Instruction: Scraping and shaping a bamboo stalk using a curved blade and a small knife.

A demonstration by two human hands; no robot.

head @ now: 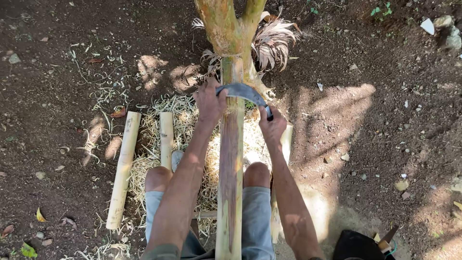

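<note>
A long bamboo pole [230, 173] runs from between my knees up to the base of a small tree [226, 29], where its far end rests. A curved dark blade [243, 91] lies across the pole near that far end. My left hand [209, 101] grips the blade's left end. My right hand [272, 126] holds its handle on the right. Part of the pole's surface is scraped pale, part is still green-brown.
Two shorter pale bamboo pieces [124, 168] [166, 138] lie on the dirt to the left, on a heap of pale shavings [154, 144]. Dry leaves [274, 41] cluster at the tree base. A dark object [358, 245] sits at lower right. Small stones dot the soil.
</note>
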